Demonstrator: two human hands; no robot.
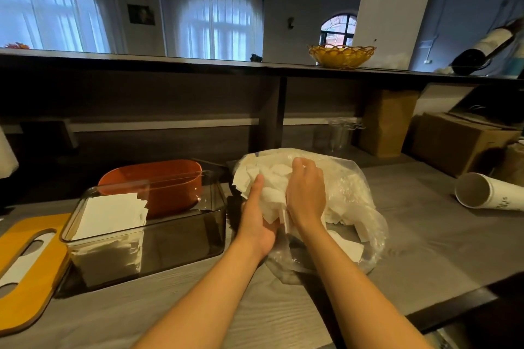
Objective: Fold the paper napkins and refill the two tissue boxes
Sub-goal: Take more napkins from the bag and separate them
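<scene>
Both hands hold one bunch of napkins [272,193] inside the plastic bag [348,207] at about three o'clock on the counter [411,235]: our left hand [259,218] cups it from beneath, our right hand [306,193] curls over the top. At nine o'clock the clear tissue box [158,238] holds a stack at its left end only. The orange tissue box [158,181] behind looks unfilled, so we judge most refilling remains.

Grey counter [411,249]: boxes [147,238], bag [351,193], perhaps cups [487,193].
</scene>
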